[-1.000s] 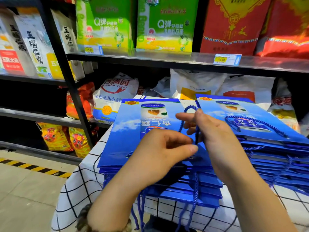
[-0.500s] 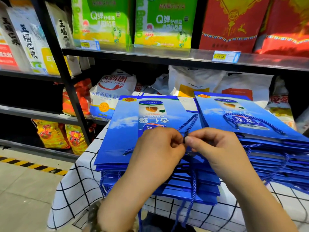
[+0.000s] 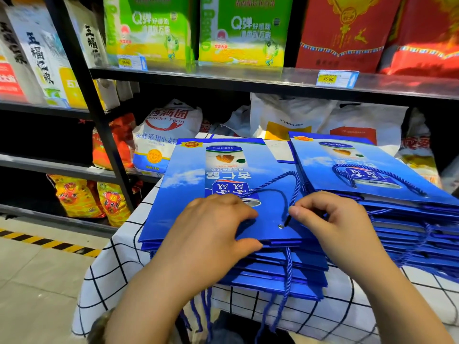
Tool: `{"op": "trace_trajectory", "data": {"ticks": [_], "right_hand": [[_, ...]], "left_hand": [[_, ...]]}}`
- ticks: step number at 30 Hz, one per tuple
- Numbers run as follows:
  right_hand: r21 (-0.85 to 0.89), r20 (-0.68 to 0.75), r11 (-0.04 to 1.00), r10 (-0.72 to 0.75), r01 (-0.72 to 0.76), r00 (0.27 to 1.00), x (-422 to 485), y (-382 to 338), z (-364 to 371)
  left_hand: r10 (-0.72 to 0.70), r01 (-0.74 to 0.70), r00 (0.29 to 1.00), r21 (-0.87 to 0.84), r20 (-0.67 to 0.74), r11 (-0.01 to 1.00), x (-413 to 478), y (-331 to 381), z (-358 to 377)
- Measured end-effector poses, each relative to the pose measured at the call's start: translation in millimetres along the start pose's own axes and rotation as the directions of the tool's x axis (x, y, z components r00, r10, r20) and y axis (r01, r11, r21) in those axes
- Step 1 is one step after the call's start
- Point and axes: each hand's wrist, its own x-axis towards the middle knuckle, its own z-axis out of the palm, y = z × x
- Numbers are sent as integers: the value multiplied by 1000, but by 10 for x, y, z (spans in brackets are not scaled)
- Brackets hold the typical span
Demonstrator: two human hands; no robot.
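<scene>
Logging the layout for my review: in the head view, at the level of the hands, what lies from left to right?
First the checked tablecloth, then the left hand, metal eyelet, right hand pinching the rope, right stack of blue bags.

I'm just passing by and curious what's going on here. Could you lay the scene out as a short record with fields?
Place: shop aisle, a stocked shelf behind a table with a checked cloth
Work: fitting a cord handle to a blue paper bag
Left hand: presses flat on that bag, the top one of a stack
Right hand: pinches the cord near its end, the tip just beside the bag's metal eyelet
Beside: second stack of the same bags, to the right
</scene>
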Motion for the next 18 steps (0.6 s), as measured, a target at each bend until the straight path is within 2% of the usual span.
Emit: {"op": "trace_trajectory", "data": {"ticks": [5, 7, 12, 15, 18], "right_hand": [[69, -18, 998, 0, 2, 1000, 5, -4, 50], [46, 5, 999, -13, 12, 1000, 0, -8, 55], [-162, 107, 981, -88, 105, 990, 5, 15, 64], [-414, 260, 864, -189, 286, 947, -4, 2, 8], [-410, 376, 843, -193, 349, 907, -16, -44, -45]], "left_hand": [[46, -49, 996, -41, -79, 998, -17, -17, 20], [42, -47, 994, -42, -98, 998, -13, -22, 24], [78, -74, 970, 27, -229, 997, 14, -42, 80], [64, -56, 951, 37, -303, 998, 9, -24, 71], [17, -3, 934, 40, -356, 999, 29, -33, 63]]}}
